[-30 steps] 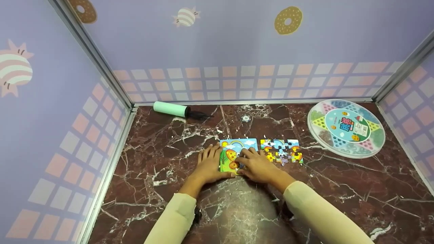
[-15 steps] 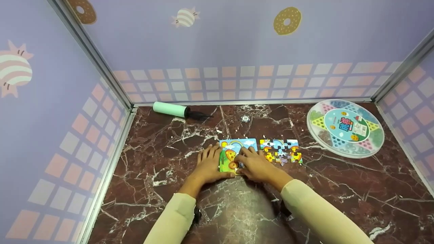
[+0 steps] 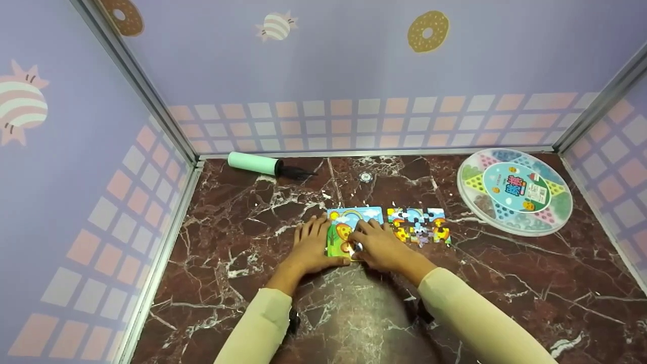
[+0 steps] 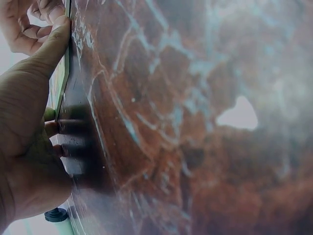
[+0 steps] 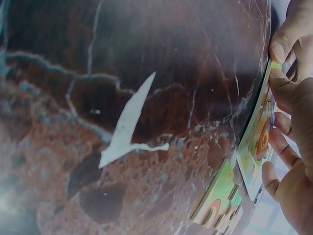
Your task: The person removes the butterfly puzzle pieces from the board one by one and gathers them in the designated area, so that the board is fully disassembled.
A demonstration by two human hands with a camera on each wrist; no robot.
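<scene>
A jigsaw puzzle board [image 3: 339,217] with a sun, rainbow and pizza picture lies on the marbled table. My left hand [image 3: 309,250] holds it at its left side, fingers along that edge and thumb [image 4: 59,30] on the near edge. Over the board's right half, my right hand [image 3: 384,247] has bent fingers and pinches a small puzzle piece [image 3: 358,247], mostly hidden beneath the fingertips. In the right wrist view my right hand [image 5: 298,127] reaches over the board [image 5: 257,147]. Close by on the right lie several joined puzzle pieces [image 3: 418,233].
A mint-green hand pump [image 3: 252,164] with a black nozzle lies at the back left. A round chip [image 3: 366,177] lies behind the board. A round Chinese checkers case [image 3: 515,192] rests at the back right. Patterned walls [image 3: 323,76] enclose the table.
My right fingertips have shifted slightly at the board, and a whitish patch now shows by the piece under them. My left hand has stayed in place.
</scene>
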